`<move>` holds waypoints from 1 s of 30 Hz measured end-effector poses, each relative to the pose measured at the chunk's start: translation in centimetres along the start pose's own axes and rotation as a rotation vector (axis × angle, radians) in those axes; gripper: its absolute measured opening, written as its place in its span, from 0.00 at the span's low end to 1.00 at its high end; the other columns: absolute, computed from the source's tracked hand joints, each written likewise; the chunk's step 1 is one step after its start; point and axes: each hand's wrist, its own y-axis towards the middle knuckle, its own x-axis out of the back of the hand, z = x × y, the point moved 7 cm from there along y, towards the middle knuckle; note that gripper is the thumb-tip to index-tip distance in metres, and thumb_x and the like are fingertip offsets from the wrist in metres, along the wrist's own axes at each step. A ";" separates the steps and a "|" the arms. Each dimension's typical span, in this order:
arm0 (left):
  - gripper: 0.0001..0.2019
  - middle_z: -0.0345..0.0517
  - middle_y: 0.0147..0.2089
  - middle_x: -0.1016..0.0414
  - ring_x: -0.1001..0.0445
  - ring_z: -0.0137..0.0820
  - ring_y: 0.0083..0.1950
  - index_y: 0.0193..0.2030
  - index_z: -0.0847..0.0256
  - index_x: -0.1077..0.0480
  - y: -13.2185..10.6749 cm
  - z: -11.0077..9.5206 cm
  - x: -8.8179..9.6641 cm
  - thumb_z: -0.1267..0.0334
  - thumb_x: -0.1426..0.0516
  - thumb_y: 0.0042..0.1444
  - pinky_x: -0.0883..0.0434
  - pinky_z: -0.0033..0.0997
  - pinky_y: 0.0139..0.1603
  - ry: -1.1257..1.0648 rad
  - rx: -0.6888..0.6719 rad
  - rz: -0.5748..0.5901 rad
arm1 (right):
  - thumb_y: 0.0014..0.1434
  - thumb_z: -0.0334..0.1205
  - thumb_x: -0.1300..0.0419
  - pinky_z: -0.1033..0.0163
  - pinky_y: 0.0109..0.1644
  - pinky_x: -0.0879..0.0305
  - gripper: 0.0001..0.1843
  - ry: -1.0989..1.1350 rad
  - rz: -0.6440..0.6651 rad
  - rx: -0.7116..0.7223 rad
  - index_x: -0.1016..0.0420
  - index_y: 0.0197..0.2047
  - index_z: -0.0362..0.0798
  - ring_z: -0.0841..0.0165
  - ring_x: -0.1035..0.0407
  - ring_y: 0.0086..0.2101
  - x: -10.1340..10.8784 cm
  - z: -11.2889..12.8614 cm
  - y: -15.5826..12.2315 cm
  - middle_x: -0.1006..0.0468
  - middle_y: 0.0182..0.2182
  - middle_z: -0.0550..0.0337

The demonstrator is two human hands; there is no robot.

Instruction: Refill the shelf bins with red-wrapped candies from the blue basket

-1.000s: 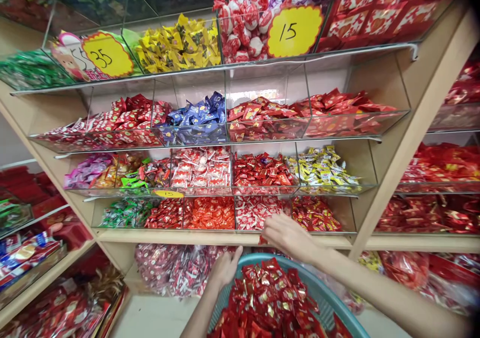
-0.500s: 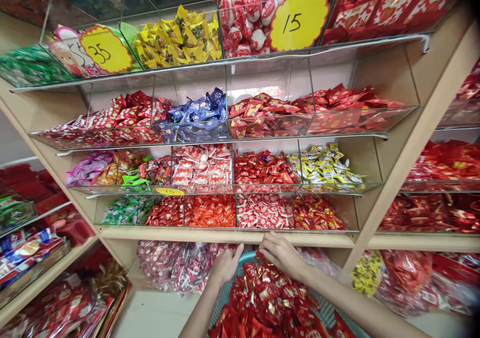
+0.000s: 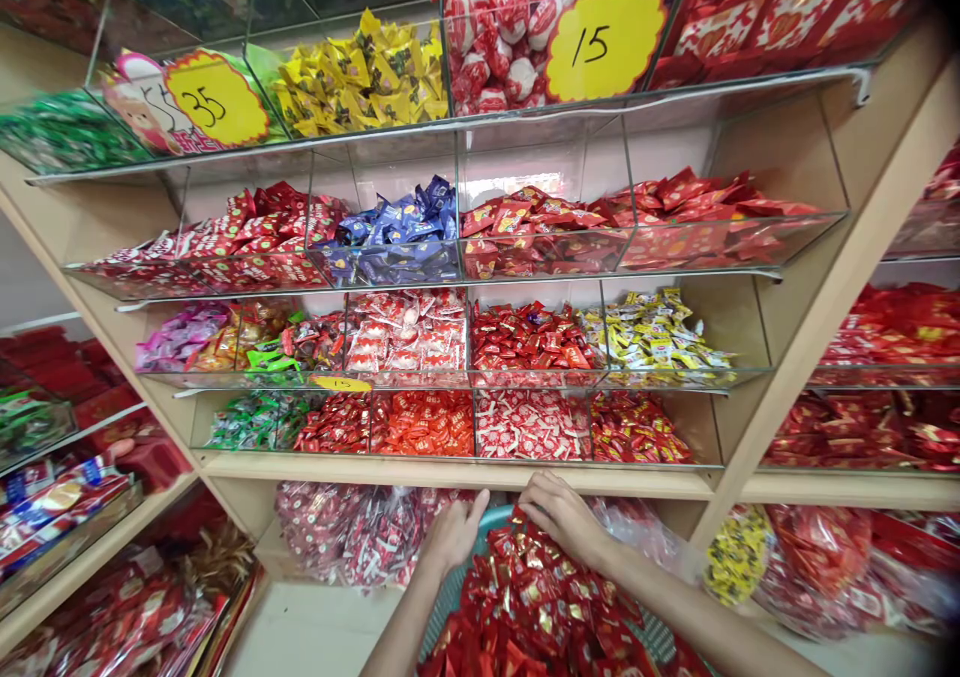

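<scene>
A teal plastic basket [image 3: 450,597] heaped with red-and-gold wrapped candies [image 3: 540,587] is at the bottom centre, below the shelf edge. My left hand [image 3: 452,535] is closed on the basket's left rim, thumb upward along it; the other fingers are mostly hidden behind the rim. Over the far side of the pile, my right hand [image 3: 562,515] has its fingers bent together and pointing down, fingertips at the red wrappers. Whatever those fingertips pinch is too small to make out.
A wooden shelf [image 3: 465,473] with clear divided bins of wrapped candies rises in front. Yellow price tags [image 3: 606,44] hang on the upper bins. Beneath the bottom ledge lie bagged candies [image 3: 352,532] and a yellow bag [image 3: 739,554]. More shelves stand left and right.
My right hand has shifted very slightly down, still over the candy pile. The left hand keeps its hold on the basket rim. The view moved a little.
</scene>
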 end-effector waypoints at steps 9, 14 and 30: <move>0.41 0.56 0.31 0.23 0.26 0.37 0.32 0.27 0.63 0.27 -0.1 0.1 -0.1 0.32 0.69 0.56 0.38 0.30 0.32 0.013 0.020 0.002 | 0.66 0.43 0.54 0.58 0.43 0.38 0.16 -0.058 0.025 0.045 0.27 0.37 0.49 0.65 0.34 0.38 -0.1 -0.2 -1.1 0.27 0.34 0.56; 0.41 0.55 0.28 0.24 0.26 0.38 0.32 0.26 0.63 0.27 -0.2 -0.1 0.0 0.33 0.69 0.57 0.38 0.30 0.32 -0.007 -0.013 -0.003 | 0.66 0.41 0.52 0.59 0.43 0.38 0.14 -0.091 0.056 0.061 0.27 0.36 0.49 0.65 0.34 0.38 -0.7 0.6 -1.0 0.27 0.34 0.56; 0.37 0.49 0.24 0.27 0.28 0.35 0.29 0.21 0.61 0.32 0.2 0.1 -0.2 0.35 0.66 0.59 0.39 0.29 0.33 -0.037 -0.030 -0.021 | 0.67 0.43 0.55 0.61 0.39 0.45 0.17 -0.456 -0.206 0.234 0.28 0.38 0.46 0.65 0.38 0.35 13.9 2.8 4.8 0.28 0.33 0.54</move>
